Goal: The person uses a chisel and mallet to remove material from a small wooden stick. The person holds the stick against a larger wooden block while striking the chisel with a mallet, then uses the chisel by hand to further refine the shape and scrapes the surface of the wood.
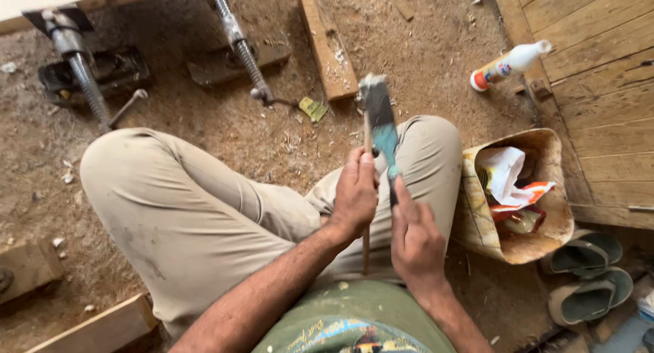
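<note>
I sit cross-legged on a dusty floor in beige trousers (191,217). My left hand (354,195) is closed round a thin wooden stick (366,247) held upright over my lap. My right hand (415,242) grips the dark handle of a flat metal tool (383,125) with a grey end and a teal-painted body. The tool lies right beside the stick's upper part, its grey end pointing away from me. Whether the tool touches the stick I cannot tell.
Two long screw clamps (82,73) (238,43) lie at the top left, with a wooden block (328,46) beside them. A white glue bottle (509,65) lies by wooden planks (599,87). A woven bag (477,223) of packets and a pair of sandals (586,278) are to the right.
</note>
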